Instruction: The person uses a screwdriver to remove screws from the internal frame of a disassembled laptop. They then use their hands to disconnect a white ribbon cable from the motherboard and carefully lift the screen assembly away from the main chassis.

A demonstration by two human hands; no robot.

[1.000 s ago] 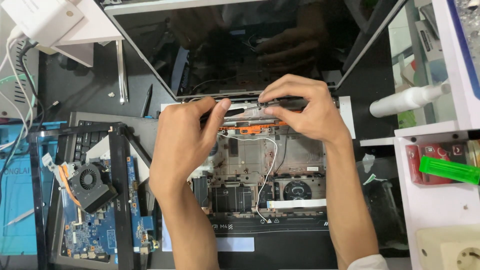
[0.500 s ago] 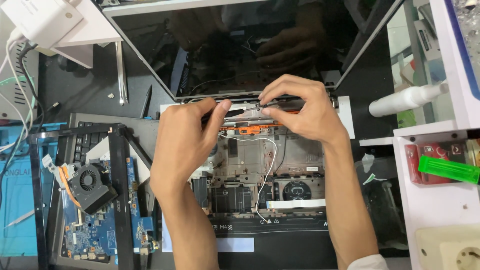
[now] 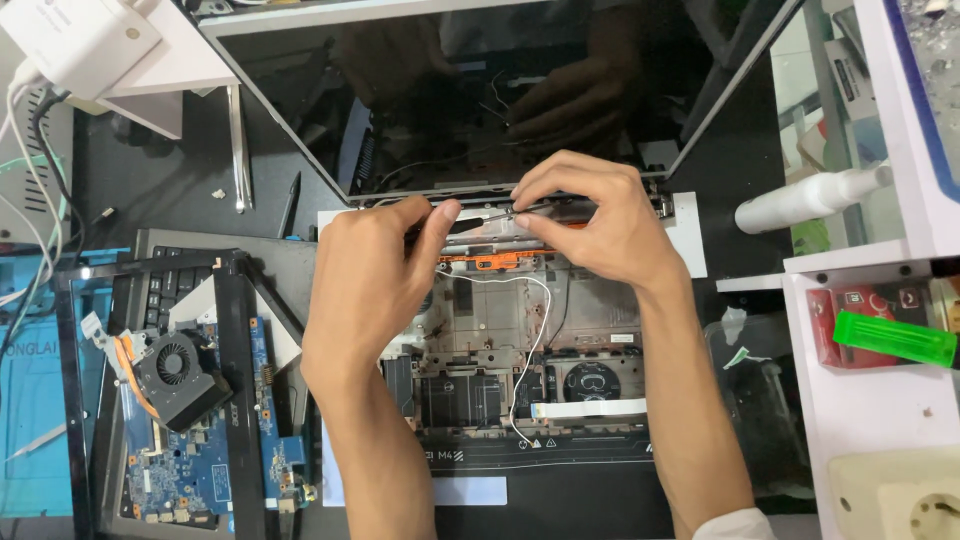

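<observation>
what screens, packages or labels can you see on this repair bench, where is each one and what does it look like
Laptop screen: top centre, opened back behind both hands, dark, glossy, switched off.
White label: bottom centre, on the black laptop base, a plain rectangle.
Red package: right shelf, a flat box under a green lighter.
White spray bottle: right, lying on its side.
White box: top left, with cables.

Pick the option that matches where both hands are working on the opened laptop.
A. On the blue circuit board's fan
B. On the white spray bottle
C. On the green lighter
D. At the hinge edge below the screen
D: the left hand and right hand pinch along the hinge strip of the opened laptop, just under the dark screen.
</observation>
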